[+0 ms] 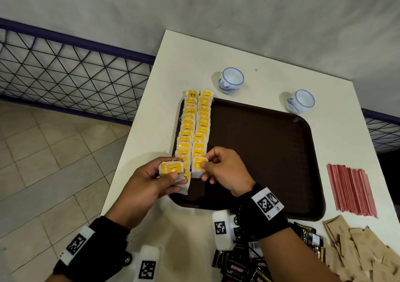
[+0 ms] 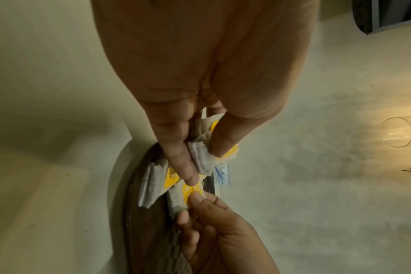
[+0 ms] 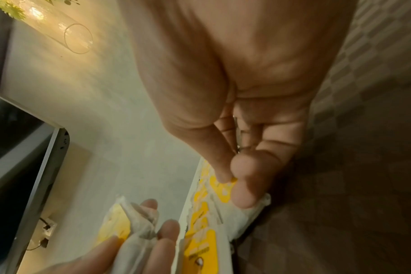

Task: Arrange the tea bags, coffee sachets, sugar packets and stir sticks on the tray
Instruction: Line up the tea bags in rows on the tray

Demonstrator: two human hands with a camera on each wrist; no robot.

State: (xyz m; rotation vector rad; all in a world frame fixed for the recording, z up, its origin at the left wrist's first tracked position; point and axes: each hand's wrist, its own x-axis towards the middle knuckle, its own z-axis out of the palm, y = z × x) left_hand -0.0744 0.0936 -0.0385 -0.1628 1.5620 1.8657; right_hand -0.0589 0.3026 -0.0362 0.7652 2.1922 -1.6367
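Right thumb and forefinger pinch a single tea bag (image 1: 198, 166) by its yellow tag, holding it at the near end of the right-hand row; the right hand (image 1: 225, 169) hovers over the tray's left side, its other fingers curled under. Beside it, the left hand (image 1: 147, 182) grips a small stack of tea bags (image 1: 172, 170), thumb on top, fingers wrapped below. The two hands sit just beside each other. Beyond them, two rows of tea bags (image 1: 194, 126) overlap like shingles along the left edge of the brown tray (image 1: 270, 152). Further out on the white table (image 1: 238, 56), red stir sticks (image 1: 351, 189) lie right of the tray, brown sugar packets (image 1: 363, 249) and black coffee sachets (image 1: 236, 268) sit at the near edge, and two blue-and-white cups (image 1: 231, 80) stand behind the tray.
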